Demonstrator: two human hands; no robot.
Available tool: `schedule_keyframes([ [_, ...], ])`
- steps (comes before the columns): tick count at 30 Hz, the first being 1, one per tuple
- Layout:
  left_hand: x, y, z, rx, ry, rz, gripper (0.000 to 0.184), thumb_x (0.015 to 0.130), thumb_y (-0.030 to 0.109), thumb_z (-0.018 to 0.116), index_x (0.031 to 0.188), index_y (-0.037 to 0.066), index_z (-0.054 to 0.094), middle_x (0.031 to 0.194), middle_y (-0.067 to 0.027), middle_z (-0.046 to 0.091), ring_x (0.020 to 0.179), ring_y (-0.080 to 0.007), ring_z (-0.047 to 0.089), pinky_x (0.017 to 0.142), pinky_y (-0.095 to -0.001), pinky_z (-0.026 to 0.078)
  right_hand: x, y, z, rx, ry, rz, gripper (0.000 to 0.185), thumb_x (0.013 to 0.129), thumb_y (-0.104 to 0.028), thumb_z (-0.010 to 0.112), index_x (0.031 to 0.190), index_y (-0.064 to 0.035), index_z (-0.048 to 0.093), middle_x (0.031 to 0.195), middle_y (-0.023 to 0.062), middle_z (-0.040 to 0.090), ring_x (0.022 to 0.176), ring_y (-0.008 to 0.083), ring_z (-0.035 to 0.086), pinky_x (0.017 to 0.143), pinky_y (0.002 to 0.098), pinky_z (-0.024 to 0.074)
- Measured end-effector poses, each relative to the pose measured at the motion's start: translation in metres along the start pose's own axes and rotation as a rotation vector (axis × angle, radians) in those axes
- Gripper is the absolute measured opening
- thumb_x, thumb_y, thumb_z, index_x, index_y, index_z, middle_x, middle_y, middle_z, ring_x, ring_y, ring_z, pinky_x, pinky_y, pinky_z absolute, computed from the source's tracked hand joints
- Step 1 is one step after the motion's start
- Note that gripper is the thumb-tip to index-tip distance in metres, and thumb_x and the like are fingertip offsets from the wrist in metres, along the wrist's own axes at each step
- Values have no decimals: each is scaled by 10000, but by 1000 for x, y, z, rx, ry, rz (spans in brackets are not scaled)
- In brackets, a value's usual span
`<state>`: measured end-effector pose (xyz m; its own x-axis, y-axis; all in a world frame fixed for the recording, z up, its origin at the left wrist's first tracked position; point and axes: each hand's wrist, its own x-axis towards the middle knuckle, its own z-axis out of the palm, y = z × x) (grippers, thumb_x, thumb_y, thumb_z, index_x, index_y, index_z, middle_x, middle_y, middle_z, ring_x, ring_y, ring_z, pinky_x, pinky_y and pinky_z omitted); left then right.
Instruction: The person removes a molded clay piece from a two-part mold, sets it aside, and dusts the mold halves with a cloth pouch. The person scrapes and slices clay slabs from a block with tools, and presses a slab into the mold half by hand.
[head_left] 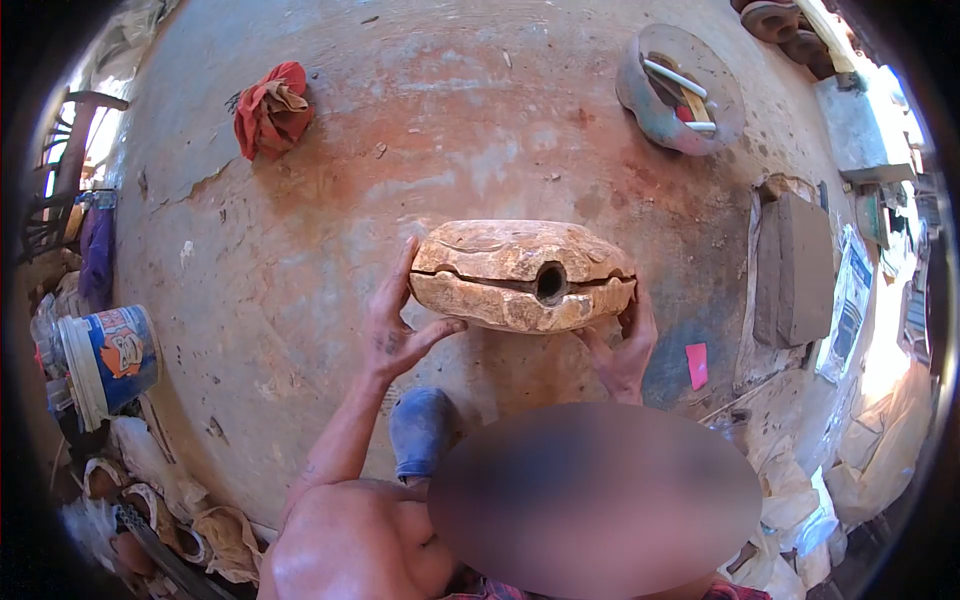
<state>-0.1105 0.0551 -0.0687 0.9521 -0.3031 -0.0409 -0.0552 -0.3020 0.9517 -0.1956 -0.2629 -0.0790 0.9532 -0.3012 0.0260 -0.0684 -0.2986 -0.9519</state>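
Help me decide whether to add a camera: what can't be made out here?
In the head view:
Inside the hole of the two-part block: too dark.
Block's underside: hidden by the block itself.
Lap: behind the blurred oval.
Pale sack, lower right: cut off by the dark picture edge.

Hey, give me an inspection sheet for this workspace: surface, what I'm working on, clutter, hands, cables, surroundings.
Surface: floor stained and dusty, with small crumbs.
Job's things: block in two halves, a dark uneven gap along the seam, a round hole at the front.
Clutter: red cloth far left; bowl far right with white sticks in it; pink slip on the right.
Hands: left hand and right hand grip the block's opposite ends.
Cables: nothing seen.
Surroundings: bucket at left; grey slab at right; items piled along both sides.
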Motion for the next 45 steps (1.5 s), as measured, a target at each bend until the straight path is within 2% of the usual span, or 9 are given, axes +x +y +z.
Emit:
schedule_keyframes([
  [12,-9,-3,8,-161,82,2,1274,710,182,987,1686,41,181,1510,-230,575,1398,-296,569,1179,-438,468,-19,-5,0,-178,135,-56,999,662,-321,1017,1447,14,497,1421,139,495,1290,291,585,1006,403,611],
  [15,-13,-3,9,-142,70,19,1257,726,160,974,1689,45,173,1516,-231,569,1410,-297,558,1187,-436,461,-27,-4,3,-166,162,-36,990,630,-146,1026,1446,-14,481,1428,100,513,1325,255,585,1103,399,539],
  [17,-15,-2,11,-99,98,36,1224,741,134,960,1685,40,186,1527,-234,558,1417,-307,549,1193,-434,454,-24,-1,4,-173,186,-89,1037,622,-317,1025,1447,19,495,1408,144,507,1266,299,599,984,407,623],
  [24,-44,-1,17,-190,198,-65,1123,773,97,937,1669,61,261,1623,-181,458,1469,-283,487,1230,-430,405,-13,0,-7,-94,101,-118,993,582,-299,1038,1387,14,549,1364,141,539,1241,297,617,983,402,622],
  [27,-52,-13,5,-150,131,-48,1090,708,140,985,1607,32,378,1532,-191,544,1407,-299,555,1195,-436,453,-42,-12,-8,-141,96,-44,883,619,-158,1022,1354,-26,550,1325,86,584,1209,232,632,981,378,586],
  [35,-80,-46,-70,-295,20,-92,1136,663,387,1008,1577,31,436,1600,-144,488,1438,-275,517,1211,-433,411,-82,-50,33,-349,-132,-428,714,549,-461,1043,954,-44,627,919,111,616,800,265,646,643,351,538],
  [39,-85,-31,-100,-457,194,-82,966,866,459,836,1604,25,390,1580,-148,506,1416,-273,530,1194,-422,425,-62,-110,96,-86,-324,-587,652,659,-508,988,903,-34,613,869,120,597,694,253,624,538,363,514],
  [43,-103,5,-118,-1027,488,53,725,1038,393,627,1612,37,364,1527,-158,547,1350,-304,581,1138,-425,484,-52,-176,158,-7,-523,-477,559,830,-469,868,1027,-11,616,978,163,615,823,341,666,678,435,567],
  [45,-87,48,-143,-752,553,-138,666,1025,316,630,1577,21,404,1462,-165,587,1297,-297,617,1096,-420,511,-55,-182,173,83,-642,-464,521,888,-452,818,1071,-8,615,1020,170,621,882,374,675,743,457,579],
])
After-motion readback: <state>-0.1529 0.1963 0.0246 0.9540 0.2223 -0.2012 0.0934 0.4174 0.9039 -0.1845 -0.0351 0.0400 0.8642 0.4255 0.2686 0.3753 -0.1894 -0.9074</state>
